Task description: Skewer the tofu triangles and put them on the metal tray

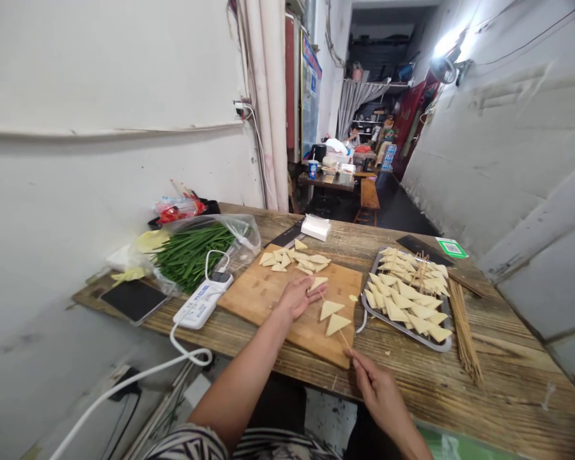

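Note:
My right hand (376, 383) pinches the lower end of a thin wooden skewer (345, 343) at the front edge of the wooden cutting board (253, 297). Two pale yellow tofu triangles (337, 324) are threaded along it. Over the board, my left hand (294, 298) holds another tofu triangle (319, 282) between its fingers, at the skewer's far end; whether the tip has pierced it I cannot tell. Loose tofu triangles (280, 257) lie in a pile at the back of the board.
Right of the board, a metal tray (368, 299) bears filled skewers, with bare skewers (466, 335) beside it. To the left are a power strip (204, 300), bagged green chives (191, 252) and a black tablet-like slab (133, 299). A knife (287, 235) and white box (315, 227) lie behind.

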A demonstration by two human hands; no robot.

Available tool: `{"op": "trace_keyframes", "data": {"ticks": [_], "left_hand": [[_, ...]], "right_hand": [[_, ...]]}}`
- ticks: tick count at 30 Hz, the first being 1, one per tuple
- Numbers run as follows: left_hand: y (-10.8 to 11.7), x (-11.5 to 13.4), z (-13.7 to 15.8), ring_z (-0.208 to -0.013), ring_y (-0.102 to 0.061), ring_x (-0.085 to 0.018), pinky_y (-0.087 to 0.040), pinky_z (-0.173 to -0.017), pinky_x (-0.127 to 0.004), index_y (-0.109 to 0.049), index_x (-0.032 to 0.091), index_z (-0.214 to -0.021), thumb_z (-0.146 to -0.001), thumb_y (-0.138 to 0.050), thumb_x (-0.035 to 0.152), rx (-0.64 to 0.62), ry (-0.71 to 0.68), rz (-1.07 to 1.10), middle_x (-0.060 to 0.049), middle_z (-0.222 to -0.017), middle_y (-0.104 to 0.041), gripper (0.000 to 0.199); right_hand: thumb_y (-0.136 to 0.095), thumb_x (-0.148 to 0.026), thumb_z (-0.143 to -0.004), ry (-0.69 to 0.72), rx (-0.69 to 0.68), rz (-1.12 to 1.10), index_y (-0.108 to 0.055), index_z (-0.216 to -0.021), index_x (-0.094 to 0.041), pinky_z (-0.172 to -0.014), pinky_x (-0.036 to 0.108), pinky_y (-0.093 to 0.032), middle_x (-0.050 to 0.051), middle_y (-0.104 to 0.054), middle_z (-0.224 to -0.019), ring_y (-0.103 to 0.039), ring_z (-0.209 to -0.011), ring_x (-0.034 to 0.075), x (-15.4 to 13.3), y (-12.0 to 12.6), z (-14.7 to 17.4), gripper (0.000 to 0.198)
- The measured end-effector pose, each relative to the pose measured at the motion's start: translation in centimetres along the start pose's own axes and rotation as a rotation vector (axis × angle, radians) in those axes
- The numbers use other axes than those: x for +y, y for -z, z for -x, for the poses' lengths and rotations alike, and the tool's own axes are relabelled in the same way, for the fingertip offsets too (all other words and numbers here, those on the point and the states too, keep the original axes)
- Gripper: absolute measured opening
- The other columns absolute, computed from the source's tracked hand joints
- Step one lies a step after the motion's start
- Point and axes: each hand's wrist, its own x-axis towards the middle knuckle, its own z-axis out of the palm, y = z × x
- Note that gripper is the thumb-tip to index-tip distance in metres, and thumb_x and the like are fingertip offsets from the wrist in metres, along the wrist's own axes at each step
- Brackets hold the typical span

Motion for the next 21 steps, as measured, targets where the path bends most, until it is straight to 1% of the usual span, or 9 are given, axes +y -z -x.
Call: {"op": "trace_keyframes", "data": {"ticks": [2, 4, 8, 11, 14, 15, 19, 21], "left_hand": [[-0.19, 0.12, -0.04, -0.087, -0.062, -0.024, -0.049, -0.080, -0.040, -0.050, 0.010, -0.079, -0.077, -0.053, 0.009, 0.021, 0.018, 0.002, -0.013, -0.089, -0.062, 0.004], [-0.24, 0.23, -0.10, -0.087, -0.062, -0.025, -0.049, -0.079, -0.040, -0.049, 0.010, -0.077, -0.077, -0.053, 0.009, 0.027, 0.034, -0.001, -0.014, -0.088, -0.063, 0.004], [0.00, 0.38, -0.24, -0.087, -0.062, -0.025, -0.049, -0.079, -0.042, -0.050, 0.009, -0.076, -0.076, -0.054, 0.009, -0.002, 0.065, -0.020, -0.014, -0.090, -0.063, 0.004], [0.14, 0.45, -0.34, -0.086, -0.062, -0.025, -0.048, -0.080, -0.044, -0.053, 0.008, -0.078, -0.075, -0.055, 0.010, -0.026, 0.076, -0.034, -0.015, -0.091, -0.063, 0.004], [0.14, 0.48, -0.39, -0.087, -0.062, -0.024, -0.048, -0.080, -0.044, -0.054, 0.008, -0.078, -0.075, -0.056, 0.010, -0.024, 0.084, -0.043, -0.015, -0.090, -0.063, 0.004], [0.13, 0.47, -0.40, -0.087, -0.062, -0.024, -0.048, -0.080, -0.044, -0.054, 0.008, -0.077, -0.075, -0.056, 0.009, -0.024, 0.085, -0.044, -0.015, -0.089, -0.063, 0.004], [0.11, 0.47, -0.40, -0.086, -0.062, -0.024, -0.049, -0.079, -0.043, -0.054, 0.007, -0.077, -0.075, -0.054, 0.008, -0.032, 0.081, -0.041, -0.014, -0.088, -0.064, 0.002], [0.10, 0.50, -0.40, -0.085, -0.062, -0.024, -0.049, -0.077, -0.041, -0.055, 0.007, -0.078, -0.074, -0.054, 0.007, -0.027, 0.085, -0.046, -0.013, -0.086, -0.064, 0.003]], "right_hand": [[-0.035, -0.034, -0.090, -0.003, 0.004, 0.010, -0.059, -0.111, -0.016, -0.080, 0.029, -0.049, 0.011, -0.065, -0.100, -0.062, -0.090, 0.020, 0.02, -0.06, -0.05, 0.037], [-0.035, -0.035, -0.090, -0.009, 0.013, 0.014, -0.059, -0.111, -0.015, -0.077, 0.029, -0.050, 0.012, -0.066, -0.099, -0.063, -0.088, 0.020, -0.02, -0.10, -0.14, 0.038], [-0.034, -0.035, -0.090, -0.024, 0.017, 0.014, -0.058, -0.111, -0.014, -0.074, 0.028, -0.050, 0.012, -0.066, -0.097, -0.064, -0.085, 0.020, -0.19, -0.11, -0.30, 0.039], [-0.033, -0.037, -0.090, -0.038, 0.017, 0.009, -0.059, -0.111, -0.014, -0.075, 0.028, -0.050, 0.010, -0.068, -0.089, -0.064, -0.078, 0.019, -0.36, -0.07, -0.35, 0.040], [-0.032, -0.038, -0.090, -0.050, 0.019, 0.004, -0.060, -0.109, -0.013, -0.074, 0.029, -0.050, 0.009, -0.068, -0.077, -0.063, -0.065, 0.018, -0.47, -0.04, -0.38, 0.042], [-0.032, -0.038, -0.090, -0.051, 0.019, 0.001, -0.060, -0.109, -0.013, -0.075, 0.030, -0.050, 0.009, -0.068, -0.076, -0.063, -0.065, 0.018, -0.48, -0.04, -0.39, 0.042], [-0.034, -0.037, -0.090, -0.048, 0.013, -0.024, -0.060, -0.108, -0.013, -0.077, 0.028, -0.048, 0.011, -0.067, -0.090, -0.063, -0.079, 0.019, -0.33, -0.12, -0.47, 0.040], [-0.034, -0.037, -0.090, -0.046, 0.012, -0.033, -0.060, -0.109, -0.013, -0.076, 0.027, -0.049, 0.011, -0.067, -0.093, -0.063, -0.081, 0.019, -0.25, -0.17, -0.51, 0.040]]}}
